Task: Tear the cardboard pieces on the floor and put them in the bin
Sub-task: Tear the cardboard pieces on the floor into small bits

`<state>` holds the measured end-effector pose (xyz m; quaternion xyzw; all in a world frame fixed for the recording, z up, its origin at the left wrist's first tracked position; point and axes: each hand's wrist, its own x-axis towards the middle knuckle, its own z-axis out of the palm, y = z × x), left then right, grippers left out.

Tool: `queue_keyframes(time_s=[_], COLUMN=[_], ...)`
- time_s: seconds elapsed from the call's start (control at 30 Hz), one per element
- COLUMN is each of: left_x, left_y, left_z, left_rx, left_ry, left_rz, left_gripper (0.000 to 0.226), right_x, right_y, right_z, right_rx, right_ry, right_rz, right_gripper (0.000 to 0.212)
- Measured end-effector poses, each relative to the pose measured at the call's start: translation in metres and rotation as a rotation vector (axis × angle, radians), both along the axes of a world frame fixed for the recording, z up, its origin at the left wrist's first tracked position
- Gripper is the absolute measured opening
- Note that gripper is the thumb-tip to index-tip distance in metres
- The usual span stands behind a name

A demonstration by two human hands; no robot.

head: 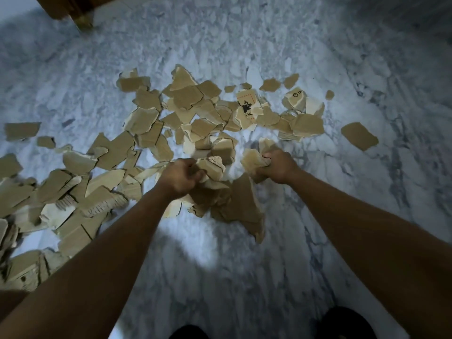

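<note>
Looking down on a grey-white marble floor strewn with torn cardboard scraps. Clutching a pale scrap in the left grip, fingers curled tight round its near edge. Clenching another crumpled piece in the right grip, thumb and fingers wrapped round it. Held near each other but apart, with a strip of floor showing between the two held bits. Both low over a big brown sheet lying just beneath, on the near side; cannot tell whether touching it. Heaped thickest beyond the grips and off to the left, down to the left edge of the view. Among the far scraps, a printed one with a black mark and red dashed lines. Off to the right, well apart from the heap, a lone brown flake. At top left, a blurred corner of wooden furniture. At the bottom edge, two dark shapes, too dim to make out.
</note>
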<state>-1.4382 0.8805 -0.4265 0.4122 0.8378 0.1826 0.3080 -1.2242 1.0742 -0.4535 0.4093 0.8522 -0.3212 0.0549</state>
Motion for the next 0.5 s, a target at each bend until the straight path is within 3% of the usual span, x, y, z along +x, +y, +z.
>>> queue_keyframes(time_s=[0.17, 0.3, 0.4, 0.5], left_x=[-0.026, -0.025, -0.002, 0.019], left_y=[-0.018, -0.031, -0.039, -0.049], left_z=[0.007, 0.001, -0.002, -0.003], left_rx=[-0.132, -0.326, -0.307, -0.256], left_ry=[0.064, 0.206, 0.252, 0.237], left_rz=[-0.11, -0.211, -0.255, -0.243], left_gripper=[0.03, 0.04, 0.041, 0.049], right_x=[-0.009, -0.026, -0.021, -0.015], right_y=[-0.006, -0.039, -0.057, -0.069], right_z=[0.026, 0.018, -0.005, -0.01], right_rx=[-0.12, 0.11, 0.204, 0.308], right_ry=[-0.233, -0.419, -0.482, -0.452], right_rz=[0.377, 0.603, 0.613, 0.575], right_gripper=[0.042, 0.018, 0.036, 0.024])
